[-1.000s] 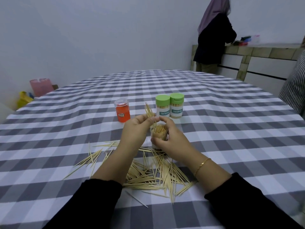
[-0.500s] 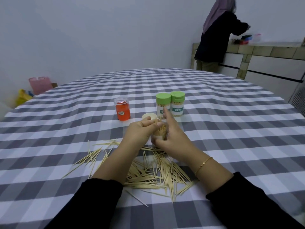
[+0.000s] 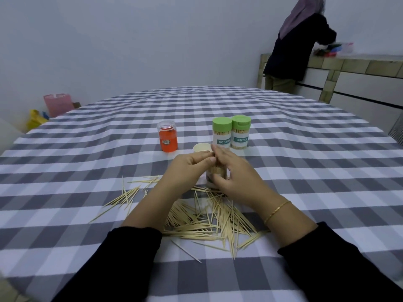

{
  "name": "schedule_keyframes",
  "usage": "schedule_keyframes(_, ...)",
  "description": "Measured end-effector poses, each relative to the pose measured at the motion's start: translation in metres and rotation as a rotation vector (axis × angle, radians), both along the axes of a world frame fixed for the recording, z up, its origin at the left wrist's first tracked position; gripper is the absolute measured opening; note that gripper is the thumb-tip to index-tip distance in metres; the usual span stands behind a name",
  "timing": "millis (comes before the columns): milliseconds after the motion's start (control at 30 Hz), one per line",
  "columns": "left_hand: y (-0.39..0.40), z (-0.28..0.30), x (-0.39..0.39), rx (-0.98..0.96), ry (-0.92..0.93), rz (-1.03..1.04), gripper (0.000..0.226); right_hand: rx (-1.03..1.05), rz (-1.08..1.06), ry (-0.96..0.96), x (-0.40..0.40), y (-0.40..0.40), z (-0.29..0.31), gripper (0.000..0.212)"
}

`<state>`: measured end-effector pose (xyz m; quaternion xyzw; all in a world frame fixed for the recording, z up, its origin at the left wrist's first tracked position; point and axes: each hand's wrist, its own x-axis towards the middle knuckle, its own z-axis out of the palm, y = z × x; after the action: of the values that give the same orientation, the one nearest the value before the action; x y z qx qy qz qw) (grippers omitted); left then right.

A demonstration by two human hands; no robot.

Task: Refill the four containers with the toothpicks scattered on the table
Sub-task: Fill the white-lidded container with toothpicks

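Observation:
An open clear container [image 3: 217, 174], partly filled with toothpicks, stands between my hands at the table's middle. My right hand [image 3: 234, 175] holds it around its side. My left hand [image 3: 187, 168] pinches toothpicks over its mouth, fingertips meeting the right hand's. Many loose toothpicks [image 3: 209, 219] lie scattered just in front of me. Behind my hands stand two green-lidded toothpick containers [image 3: 222, 136] [image 3: 240, 132], an orange container [image 3: 167, 139] and a pale lid [image 3: 201, 147].
The round table wears a grey-and-white checked cloth [image 3: 305, 171]. A person in dark clothes [image 3: 298, 46] stands at a counter at the back right. A pink bag [image 3: 57, 103] and yellow item [image 3: 35, 118] sit beyond the table's left edge.
The bundle of toothpicks that stuck up from my left hand has gone down into the container. My fingers have closed together over its mouth, and the pale lid behind is now in sight.

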<state>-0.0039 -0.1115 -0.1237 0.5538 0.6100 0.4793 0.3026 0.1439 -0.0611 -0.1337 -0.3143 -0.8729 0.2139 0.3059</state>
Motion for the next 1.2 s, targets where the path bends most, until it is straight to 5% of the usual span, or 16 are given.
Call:
schedule_keyframes(200,-0.004,0.007,-0.009,-0.025,-0.040,0.096,0.031,0.056,0.016,-0.037,0.000,0.003,-0.002,0.054)
schedule_keyframes(600,-0.024,0.023,-0.028,-0.397,0.512,0.003,0.046,-0.173,-0.003,0.128,-0.004,-0.002,-0.003,0.080)
schedule_keyframes(867,-0.043,0.025,-0.056,-0.536,0.856,-0.238,0.056,-0.289,0.057,0.156,-0.012,-0.008,-0.010,0.083)
schedule_keyframes(1200,-0.057,0.028,-0.052,-0.639,0.914,-0.373,0.090,-0.302,0.078,0.196,-0.014,-0.008,-0.015,0.085)
